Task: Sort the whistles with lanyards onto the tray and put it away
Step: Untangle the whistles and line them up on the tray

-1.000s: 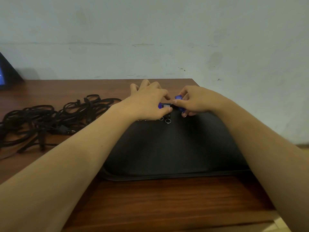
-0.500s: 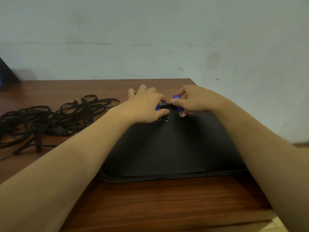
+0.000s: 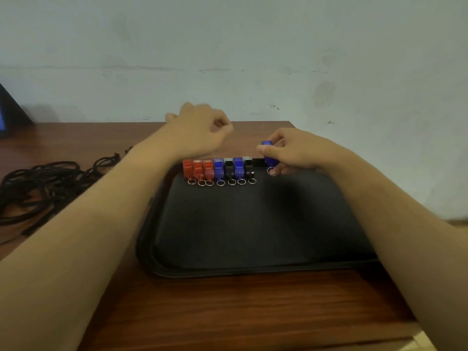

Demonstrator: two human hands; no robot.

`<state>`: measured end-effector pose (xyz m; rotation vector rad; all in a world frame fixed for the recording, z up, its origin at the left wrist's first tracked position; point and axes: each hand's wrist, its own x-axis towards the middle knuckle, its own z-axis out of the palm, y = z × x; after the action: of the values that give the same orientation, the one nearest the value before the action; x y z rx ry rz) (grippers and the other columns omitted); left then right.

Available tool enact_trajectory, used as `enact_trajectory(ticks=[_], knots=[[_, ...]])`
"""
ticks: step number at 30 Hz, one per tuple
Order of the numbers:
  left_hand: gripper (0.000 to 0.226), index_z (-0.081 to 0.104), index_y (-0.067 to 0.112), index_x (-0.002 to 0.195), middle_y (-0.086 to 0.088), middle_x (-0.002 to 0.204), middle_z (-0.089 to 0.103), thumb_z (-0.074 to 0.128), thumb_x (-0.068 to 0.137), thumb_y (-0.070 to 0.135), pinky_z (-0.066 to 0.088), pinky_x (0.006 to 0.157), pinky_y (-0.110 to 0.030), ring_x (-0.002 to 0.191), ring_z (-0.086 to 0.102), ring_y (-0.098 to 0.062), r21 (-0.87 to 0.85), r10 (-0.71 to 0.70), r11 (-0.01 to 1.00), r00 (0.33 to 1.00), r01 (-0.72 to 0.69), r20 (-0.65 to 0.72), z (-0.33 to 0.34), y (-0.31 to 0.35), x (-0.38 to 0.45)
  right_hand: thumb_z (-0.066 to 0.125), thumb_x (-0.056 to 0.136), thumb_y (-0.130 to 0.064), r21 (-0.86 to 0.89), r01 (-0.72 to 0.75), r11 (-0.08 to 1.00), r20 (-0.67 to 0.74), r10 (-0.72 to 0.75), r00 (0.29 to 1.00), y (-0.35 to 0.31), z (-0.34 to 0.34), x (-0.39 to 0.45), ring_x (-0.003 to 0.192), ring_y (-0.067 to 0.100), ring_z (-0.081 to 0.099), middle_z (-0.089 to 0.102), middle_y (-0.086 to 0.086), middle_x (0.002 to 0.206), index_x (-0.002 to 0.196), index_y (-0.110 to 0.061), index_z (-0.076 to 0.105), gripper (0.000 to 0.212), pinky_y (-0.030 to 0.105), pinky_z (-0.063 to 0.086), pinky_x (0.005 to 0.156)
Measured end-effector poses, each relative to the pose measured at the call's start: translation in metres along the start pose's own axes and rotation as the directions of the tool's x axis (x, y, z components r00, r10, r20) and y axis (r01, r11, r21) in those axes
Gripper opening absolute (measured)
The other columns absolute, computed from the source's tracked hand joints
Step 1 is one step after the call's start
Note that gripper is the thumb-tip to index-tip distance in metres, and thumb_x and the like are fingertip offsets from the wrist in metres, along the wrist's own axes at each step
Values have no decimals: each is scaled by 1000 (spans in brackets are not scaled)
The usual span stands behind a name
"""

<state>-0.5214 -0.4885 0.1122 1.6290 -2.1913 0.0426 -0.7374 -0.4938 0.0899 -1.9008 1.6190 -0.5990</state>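
A black tray [image 3: 253,236] lies on the wooden table. Along its far edge stands a row of several whistles with key rings: three red ones [image 3: 198,168] at the left, then blue ones [image 3: 218,168] and black ones [image 3: 229,168] mixed. My right hand [image 3: 298,150] pinches a blue whistle [image 3: 270,157] just right of the row, its ring hanging above the tray. My left hand [image 3: 200,130] hovers above and behind the red whistles, fingers loosely curled, holding nothing.
A tangle of black lanyards [image 3: 43,183] lies on the table [image 3: 228,312] left of the tray. A dark object [image 3: 10,115] stands at the far left against the pale wall. The table's right edge runs close to the tray.
My left hand has lifted up and left off the row, uncovering the whistles. My right hand has drawn right with a blue whistle in its fingers.
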Motion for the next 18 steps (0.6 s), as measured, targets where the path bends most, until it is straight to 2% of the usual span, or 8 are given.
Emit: enact_trajectory(ticks=[2, 4, 8, 12, 16, 18], knots=[[30, 70, 37, 110, 14, 115, 65, 47, 97, 51, 41, 106, -52, 115, 56, -17, -104, -25, 994, 1000, 23, -16, -9, -18, 0, 62, 98, -44, 78, -25, 997, 39, 22, 999, -1, 1, -1, 73, 12, 77, 69, 1, 103, 118, -21, 52, 32, 31, 62, 77], [24, 73, 36, 104, 8, 115, 69, 52, 98, 45, 45, 102, -43, 109, 59, -14, -163, -46, 986, 999, 48, 13, -13, -34, -1, 68, 95, -40, 148, -51, 988, 84, 39, 996, -1, 3, -1, 81, 18, 78, 72, 6, 106, 121, -19, 52, 36, 38, 60, 86], [23, 74, 27, 108, 0, 118, 70, 55, 100, 36, 43, 99, -36, 107, 58, -15, -184, -113, 976, 993, 117, 35, -15, -56, -5, 70, 95, -32, 193, -80, 978, 130, 55, 990, -2, 2, -4, 84, 21, 78, 72, 10, 110, 127, -18, 50, 40, 31, 58, 75], [22, 74, 26, 107, -1, 119, 70, 55, 100, 35, 45, 101, -39, 113, 60, -19, -206, -185, 960, 981, 192, 50, -19, -74, -8, 72, 94, -32, 186, -72, 980, 138, 47, 989, -1, 2, -3, 84, 22, 78, 72, 8, 113, 128, -17, 52, 43, 33, 59, 79], [20, 74, 29, 104, 5, 113, 71, 57, 99, 38, 44, 106, -45, 111, 61, -19, -143, -214, 960, 959, 242, 187, -33, -95, -14, 78, 88, -35, 159, -29, 987, 115, 11, 993, 2, 2, -3, 85, 23, 78, 78, 5, 102, 121, -17, 57, 43, 29, 55, 69], [20, 74, 28, 102, 5, 106, 73, 58, 98, 41, 49, 97, -43, 99, 63, -18, -117, -236, 955, 937, 273, 257, -39, -104, -18, 78, 88, -36, 154, -28, 988, 122, 9, 992, 2, 2, -2, 84, 22, 78, 78, 4, 100, 118, -16, 59, 41, 28, 55, 68]])
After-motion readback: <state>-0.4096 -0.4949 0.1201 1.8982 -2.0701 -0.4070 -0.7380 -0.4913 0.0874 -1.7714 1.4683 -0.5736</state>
